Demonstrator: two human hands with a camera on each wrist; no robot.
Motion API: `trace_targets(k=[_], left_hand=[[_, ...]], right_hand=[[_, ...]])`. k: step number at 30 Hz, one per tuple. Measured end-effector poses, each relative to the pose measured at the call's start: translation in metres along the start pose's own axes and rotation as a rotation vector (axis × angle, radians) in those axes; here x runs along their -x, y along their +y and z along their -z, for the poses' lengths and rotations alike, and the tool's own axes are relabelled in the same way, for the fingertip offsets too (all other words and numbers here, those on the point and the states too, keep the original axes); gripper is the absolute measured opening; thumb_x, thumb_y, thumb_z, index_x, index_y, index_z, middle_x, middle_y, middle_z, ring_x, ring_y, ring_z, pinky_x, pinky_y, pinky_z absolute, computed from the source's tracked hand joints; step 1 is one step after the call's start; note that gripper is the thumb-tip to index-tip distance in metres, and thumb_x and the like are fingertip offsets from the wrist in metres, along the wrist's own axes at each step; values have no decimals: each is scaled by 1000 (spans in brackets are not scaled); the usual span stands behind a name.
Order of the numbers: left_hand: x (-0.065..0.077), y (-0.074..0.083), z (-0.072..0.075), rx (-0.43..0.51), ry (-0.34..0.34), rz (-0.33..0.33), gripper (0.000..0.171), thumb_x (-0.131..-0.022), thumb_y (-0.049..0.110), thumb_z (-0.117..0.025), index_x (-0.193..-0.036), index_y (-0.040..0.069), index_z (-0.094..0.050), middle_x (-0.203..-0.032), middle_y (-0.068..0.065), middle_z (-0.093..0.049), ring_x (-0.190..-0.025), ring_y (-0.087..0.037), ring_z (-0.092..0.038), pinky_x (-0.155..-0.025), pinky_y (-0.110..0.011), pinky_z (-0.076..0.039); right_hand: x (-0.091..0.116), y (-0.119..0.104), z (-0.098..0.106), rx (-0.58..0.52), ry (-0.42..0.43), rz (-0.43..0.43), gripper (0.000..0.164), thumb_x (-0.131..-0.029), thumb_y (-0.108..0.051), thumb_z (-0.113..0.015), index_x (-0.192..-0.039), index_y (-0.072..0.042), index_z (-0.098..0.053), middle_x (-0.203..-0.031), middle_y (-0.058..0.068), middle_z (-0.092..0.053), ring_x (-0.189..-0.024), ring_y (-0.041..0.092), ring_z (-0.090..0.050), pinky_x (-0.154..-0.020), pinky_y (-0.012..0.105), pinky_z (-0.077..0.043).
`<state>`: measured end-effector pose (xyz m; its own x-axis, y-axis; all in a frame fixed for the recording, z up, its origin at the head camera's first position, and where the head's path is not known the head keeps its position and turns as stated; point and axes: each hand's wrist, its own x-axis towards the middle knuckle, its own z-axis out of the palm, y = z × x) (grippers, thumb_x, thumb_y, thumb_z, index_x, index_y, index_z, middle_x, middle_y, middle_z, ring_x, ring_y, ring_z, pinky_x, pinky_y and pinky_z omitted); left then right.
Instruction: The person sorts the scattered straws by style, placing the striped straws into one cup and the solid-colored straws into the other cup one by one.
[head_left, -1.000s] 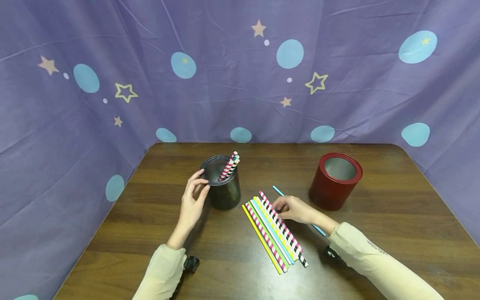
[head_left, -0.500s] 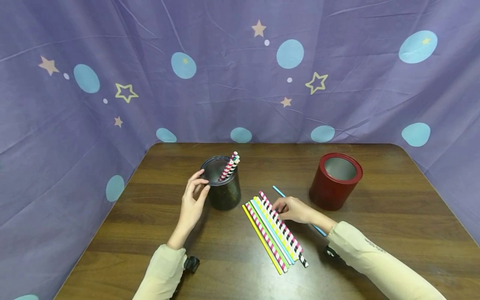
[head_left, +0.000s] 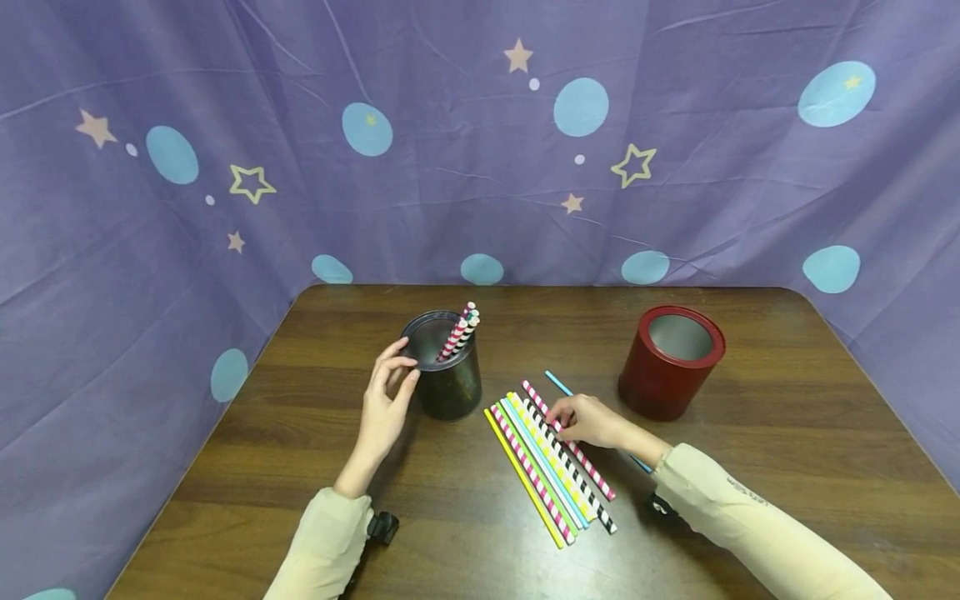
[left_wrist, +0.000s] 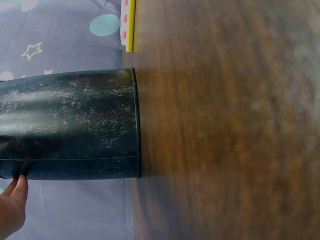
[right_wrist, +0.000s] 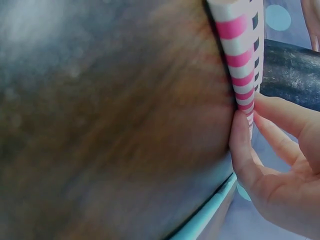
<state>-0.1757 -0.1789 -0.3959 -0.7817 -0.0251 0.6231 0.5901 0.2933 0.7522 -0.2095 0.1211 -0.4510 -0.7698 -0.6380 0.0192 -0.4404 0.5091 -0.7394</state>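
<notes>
My right hand (head_left: 588, 421) pinches a pink-and-white striped straw (head_left: 595, 477) between thumb and fingers, as the right wrist view shows at close range. The straw lies along the right side of a row of straws, beside a black-and-white striped straw (head_left: 604, 518). With its fingertips and thumb, my left hand (head_left: 385, 410) touches the rim and side of a black can (head_left: 450, 393). Several striped straws (head_left: 457, 337) lean inside that can. The left wrist view shows the can's scuffed wall (left_wrist: 70, 120) and the fingers (left_wrist: 19, 195) against it.
Yellow (head_left: 525, 482), green, white, light blue and patterned straws lie side by side on the wooden table (head_left: 300, 467). A blue straw (head_left: 557, 382) runs partly under my right wrist. At the right stands a red can (head_left: 663, 379); a purple curtain (head_left: 450, 208) hangs behind.
The pink-and-white straw has shifted right, away from the black-and-white one, along with a slight move of my right hand. My left hand and the black can stay put.
</notes>
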Motion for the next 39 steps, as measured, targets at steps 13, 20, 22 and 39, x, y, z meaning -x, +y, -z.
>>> trace_targets(k=[13, 20, 22, 39], left_hand=[[0, 2, 0, -14, -5, 8, 13, -83, -11, -51, -95, -13, -50, -124, -29, -41, -118, -38, -37, -98, -25, -35], [0, 2, 0, -5, -4, 3, 13, -82, -11, -51, -95, -13, -50, -124, -29, -41, -118, -39, -37, -98, -28, -35], [0, 1, 0, 0, -2, 0, 13, -82, -12, -51, -95, -13, -50, -124, -30, -41, -118, -39, -37, -98, -28, -35], [1, 2, 1, -15, -7, 15, 13, -83, -10, -52, -96, -13, -50, -125, -29, -41, -119, -37, -37, -98, -37, -35]], right_hand=[[0, -2, -1, 81, 35, 16, 18, -69, -3, -70, -86, -5, -63, -63, -3, -55, -52, 1, -48, -49, 17, -41], [0, -3, -3, 121, 51, 6, 18, -69, -3, -70, -86, -6, -64, -62, -3, -55, -54, 2, -46, -48, 17, -39], [0, -3, -3, 112, 54, -7, 18, -70, -2, -69, -87, -6, -63, -63, -2, -56, -55, 3, -47, -49, 17, -39], [6, -4, 7, -94, 142, -71, 25, -75, 4, -61, -99, 3, -59, -71, 7, -61, -59, 11, -51, -47, 21, -42]])
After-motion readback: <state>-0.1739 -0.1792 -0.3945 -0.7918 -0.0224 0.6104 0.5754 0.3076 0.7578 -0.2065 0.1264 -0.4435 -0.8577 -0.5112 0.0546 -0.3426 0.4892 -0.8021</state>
